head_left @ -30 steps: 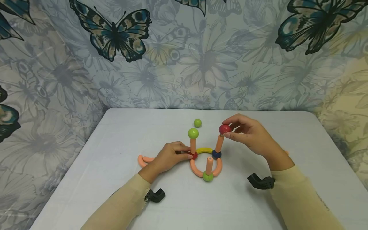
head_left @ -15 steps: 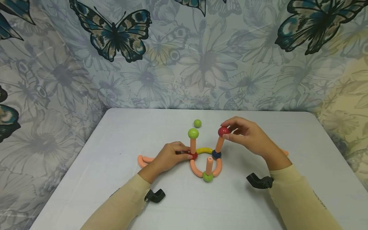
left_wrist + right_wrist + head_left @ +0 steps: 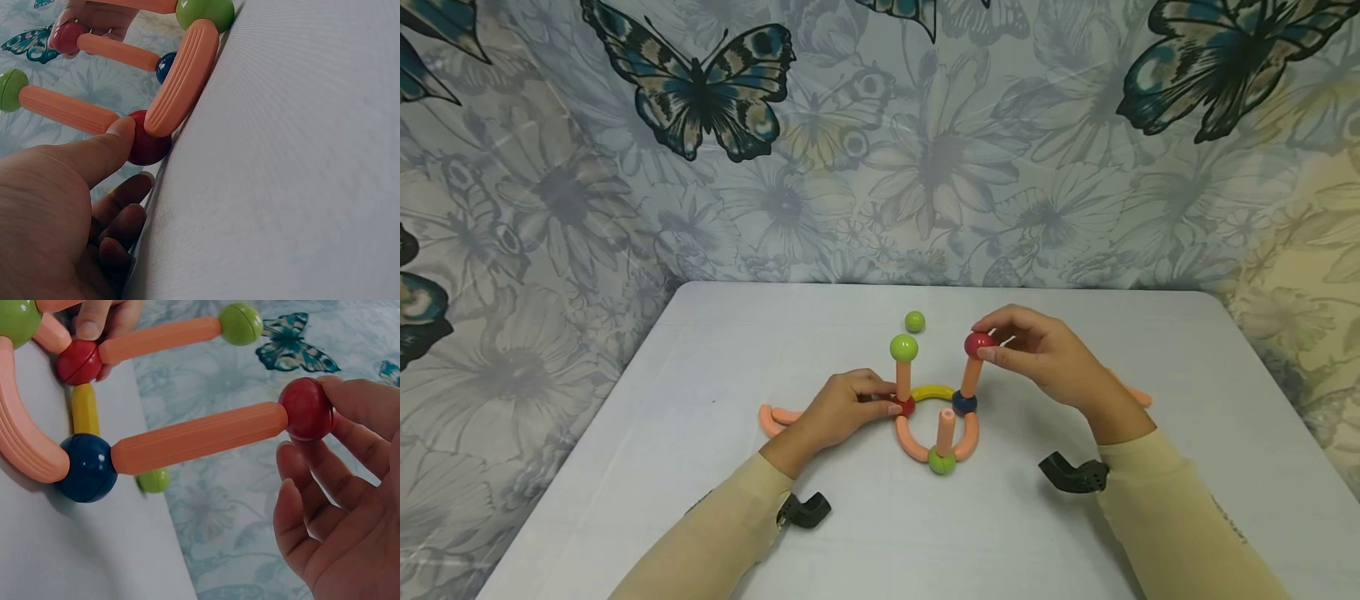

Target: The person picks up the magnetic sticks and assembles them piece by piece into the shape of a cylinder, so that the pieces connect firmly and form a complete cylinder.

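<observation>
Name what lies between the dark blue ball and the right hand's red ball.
A straight orange rod, spanning from the dark blue ball to the red ball; the right wrist view shows it.

White table (image 3: 925,533), stick-and-ball frame (image 3: 946,435), green ball (image 3: 915,321) at its twelve o'clock, orange curves (image 3: 769,420) at nine, orange piece (image 3: 1138,395) at three

indoors, room type unclear, butterfly-print backdrop (image 3: 940,158), white table (image 3: 925,533)

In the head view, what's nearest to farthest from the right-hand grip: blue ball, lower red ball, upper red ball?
1. Upper red ball: in right-hand grip.
2. Blue ball: lower down.
3. Lower red ball: leftmost.
</observation>
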Demonstrator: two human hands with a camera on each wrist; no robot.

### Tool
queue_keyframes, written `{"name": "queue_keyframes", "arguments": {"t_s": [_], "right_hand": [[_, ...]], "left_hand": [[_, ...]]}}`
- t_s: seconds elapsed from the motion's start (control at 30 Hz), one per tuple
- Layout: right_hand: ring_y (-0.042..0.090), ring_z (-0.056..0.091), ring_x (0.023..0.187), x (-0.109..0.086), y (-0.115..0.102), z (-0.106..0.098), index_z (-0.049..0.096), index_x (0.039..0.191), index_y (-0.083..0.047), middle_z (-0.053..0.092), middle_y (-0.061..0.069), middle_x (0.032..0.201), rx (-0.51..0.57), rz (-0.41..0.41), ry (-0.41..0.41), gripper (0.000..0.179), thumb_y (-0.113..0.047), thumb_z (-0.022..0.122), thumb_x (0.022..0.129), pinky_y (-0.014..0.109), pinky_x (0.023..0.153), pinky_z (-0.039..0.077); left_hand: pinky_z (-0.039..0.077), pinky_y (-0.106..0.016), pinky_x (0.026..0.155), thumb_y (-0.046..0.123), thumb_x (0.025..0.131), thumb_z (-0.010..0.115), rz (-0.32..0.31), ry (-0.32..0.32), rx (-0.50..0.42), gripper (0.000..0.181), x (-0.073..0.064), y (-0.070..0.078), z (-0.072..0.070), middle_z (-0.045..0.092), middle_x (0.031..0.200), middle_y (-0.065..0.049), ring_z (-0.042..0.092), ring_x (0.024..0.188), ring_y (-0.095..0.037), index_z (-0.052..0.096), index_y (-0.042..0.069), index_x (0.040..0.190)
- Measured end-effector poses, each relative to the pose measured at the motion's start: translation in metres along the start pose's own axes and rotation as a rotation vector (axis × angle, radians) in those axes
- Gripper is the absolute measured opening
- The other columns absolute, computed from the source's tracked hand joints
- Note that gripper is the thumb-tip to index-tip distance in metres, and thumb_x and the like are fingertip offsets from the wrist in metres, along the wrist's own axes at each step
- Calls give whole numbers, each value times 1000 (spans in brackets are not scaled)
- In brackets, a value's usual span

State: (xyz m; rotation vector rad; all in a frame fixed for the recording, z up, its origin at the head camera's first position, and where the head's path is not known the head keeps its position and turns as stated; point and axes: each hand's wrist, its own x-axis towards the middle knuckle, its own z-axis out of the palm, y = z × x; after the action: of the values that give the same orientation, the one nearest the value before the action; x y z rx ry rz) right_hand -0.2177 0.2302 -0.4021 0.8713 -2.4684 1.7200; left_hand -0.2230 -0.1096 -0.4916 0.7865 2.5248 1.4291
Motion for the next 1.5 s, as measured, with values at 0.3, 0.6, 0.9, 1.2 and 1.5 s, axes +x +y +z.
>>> {"name": "queue_keyframes", "arguments": {"t_s": [0.3, 0.6, 0.9, 1.2, 1.5], "right_hand": [[30, 64, 112, 1, 4, -1, 70, 131, -2, 71, 12, 124, 22, 24, 8, 25, -3, 69, 106, 31, 90, 58], [30, 68, 109, 3, 9, -3, 68, 134, 2, 69, 14, 127, 44, 51, 25, 27, -7, 66, 109, 30, 91, 56], [26, 67, 111, 5, 19, -7, 68, 136, -2, 68, 15, 129, 65, 57, 81, 27, -11, 62, 111, 29, 90, 55], [32, 64, 110, 16, 47, -9, 67, 137, -4, 66, 17, 126, 164, 112, 166, 28, -18, 60, 114, 29, 89, 56], [33, 59, 127, 44, 74, 6, 57, 150, -1, 62, 18, 139, 60, 320, 30, 50, -24, 71, 109, 36, 96, 53]], "left_hand": [[51, -33, 81, 30, 98, 86, -7, 0, 6, 30, 1, -1, -1, 73, 105, 10, 65, 96, -12, 85, 16, 124], [52, -33, 83, 29, 98, 87, -25, -6, 13, 30, 2, -1, -2, 73, 107, 11, 66, 98, -12, 84, 18, 125], [52, -33, 83, 30, 98, 87, -40, -2, 10, 31, 3, -4, -2, 73, 107, 13, 65, 97, -11, 84, 17, 126], [52, -33, 84, 30, 98, 86, -33, -1, 3, 30, 2, -3, -2, 73, 107, 12, 65, 98, -12, 84, 16, 124], [53, -34, 85, 31, 97, 87, -22, -15, -16, 28, 0, -3, 0, 73, 107, 14, 66, 99, -12, 85, 20, 123]]}}
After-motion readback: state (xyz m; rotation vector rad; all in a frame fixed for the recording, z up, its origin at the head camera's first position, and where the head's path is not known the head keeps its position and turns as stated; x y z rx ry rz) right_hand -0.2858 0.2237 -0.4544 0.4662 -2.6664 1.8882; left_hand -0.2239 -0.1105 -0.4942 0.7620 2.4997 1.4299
